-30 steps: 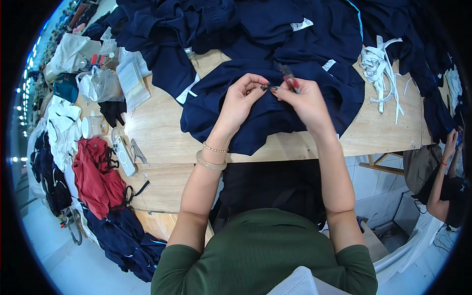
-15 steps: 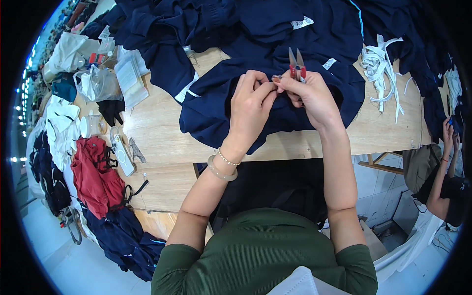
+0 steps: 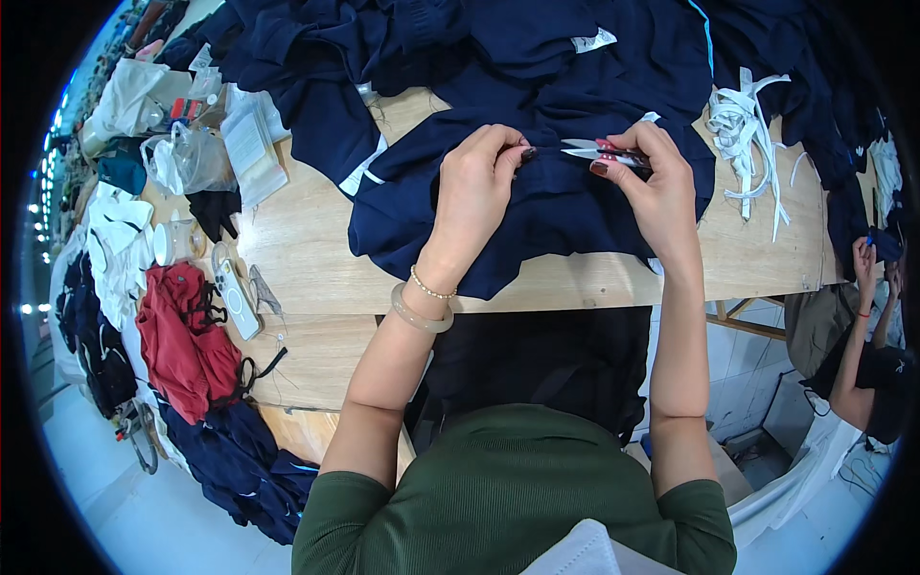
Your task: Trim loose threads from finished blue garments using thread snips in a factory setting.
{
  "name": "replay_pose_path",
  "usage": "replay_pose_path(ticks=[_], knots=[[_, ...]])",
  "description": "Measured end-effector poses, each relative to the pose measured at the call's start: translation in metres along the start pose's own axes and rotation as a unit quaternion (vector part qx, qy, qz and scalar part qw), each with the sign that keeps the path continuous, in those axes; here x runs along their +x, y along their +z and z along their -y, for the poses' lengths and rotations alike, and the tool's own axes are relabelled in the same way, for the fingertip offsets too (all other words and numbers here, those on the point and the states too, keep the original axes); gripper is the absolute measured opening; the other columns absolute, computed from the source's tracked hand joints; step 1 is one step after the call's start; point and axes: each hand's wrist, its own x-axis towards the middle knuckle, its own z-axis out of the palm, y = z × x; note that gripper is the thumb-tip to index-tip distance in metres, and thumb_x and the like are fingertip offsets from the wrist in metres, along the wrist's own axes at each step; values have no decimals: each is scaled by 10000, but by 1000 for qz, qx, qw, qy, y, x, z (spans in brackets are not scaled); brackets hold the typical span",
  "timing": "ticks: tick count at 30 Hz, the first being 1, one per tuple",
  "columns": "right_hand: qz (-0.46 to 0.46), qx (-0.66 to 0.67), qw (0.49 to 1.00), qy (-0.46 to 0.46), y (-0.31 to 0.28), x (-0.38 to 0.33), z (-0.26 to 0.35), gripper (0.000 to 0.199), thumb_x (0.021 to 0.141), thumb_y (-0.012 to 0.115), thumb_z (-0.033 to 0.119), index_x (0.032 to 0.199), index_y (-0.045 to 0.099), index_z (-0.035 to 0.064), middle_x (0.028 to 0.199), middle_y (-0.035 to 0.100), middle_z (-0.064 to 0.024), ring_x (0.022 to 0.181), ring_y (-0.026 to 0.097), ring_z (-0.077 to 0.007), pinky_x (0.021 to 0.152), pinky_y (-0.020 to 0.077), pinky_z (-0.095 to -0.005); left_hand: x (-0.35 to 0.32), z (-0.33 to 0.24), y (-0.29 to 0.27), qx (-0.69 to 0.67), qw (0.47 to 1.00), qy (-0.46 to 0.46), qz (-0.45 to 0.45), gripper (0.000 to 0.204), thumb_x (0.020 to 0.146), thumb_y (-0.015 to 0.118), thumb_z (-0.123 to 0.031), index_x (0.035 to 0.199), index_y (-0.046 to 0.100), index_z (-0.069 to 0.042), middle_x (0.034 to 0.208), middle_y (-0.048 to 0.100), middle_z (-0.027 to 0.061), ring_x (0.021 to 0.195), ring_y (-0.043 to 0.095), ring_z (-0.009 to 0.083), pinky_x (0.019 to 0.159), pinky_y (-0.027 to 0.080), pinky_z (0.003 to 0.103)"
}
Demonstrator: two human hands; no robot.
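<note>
A dark navy garment (image 3: pixel 565 216) lies bunched on the wooden table in front of me. My left hand (image 3: pixel 486 182) is closed in a pinch at its upper part; fine detail at the fingertips is too small to make out. In my right hand (image 3: pixel 656 187) is a pair of thread snips (image 3: pixel 613 151) with red on the handles. Their pale blades point left, slightly parted, at a thin dark line of cloth or thread by the left fingertips. Both hands are just above the garment.
More navy garments (image 3: pixel 383 48) pile along the far side. White straps (image 3: pixel 743 134) lie tangled at the right. To the left are a phone (image 3: pixel 236 299), a red garment (image 3: pixel 187 335), clear plastic bags (image 3: pixel 192 158) and a plastic cup (image 3: pixel 174 241). A co-worker's arm (image 3: pixel 853 345) shows far right.
My hands have drawn apart, the right moving rightward. The snips have turned from pointing away from me to pointing left, with their blades brought near my left fingertips.
</note>
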Motion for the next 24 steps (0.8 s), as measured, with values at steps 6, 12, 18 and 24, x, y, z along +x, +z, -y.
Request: replay_pose_path(ticks=[6,12,18,24], knots=[[31,-110,990,-78,6,1,0,195,756,722,91,812,558,2,786,571,-54,762,514,-245,683,422,-343,7,-2,-1,35,999,37,7,55,882,591,21,923,618,44,787,647,82,625,594,124,588,482,229],[40,-164,982,-78,12,3,7,179,747,726,104,821,586,21,790,578,-51,775,522,-245,681,434,-353,8,-2,-1,35,999,39,10,50,879,600,16,917,615,45,777,636,81,617,586,125,583,476,232],[36,-178,978,-105,17,4,8,181,743,727,102,821,585,21,802,588,-44,775,530,-248,687,443,-358,9,-7,-1,6,1000,27,5,51,846,629,-14,853,610,34,794,621,144,703,616,313,637,485,354],[39,-162,982,-91,16,4,8,178,754,725,104,808,578,20,795,583,-47,773,527,-247,677,439,-360,12,-6,-2,-28,1000,15,-1,54,836,641,0,858,623,45,792,616,139,674,607,272,626,477,339]])
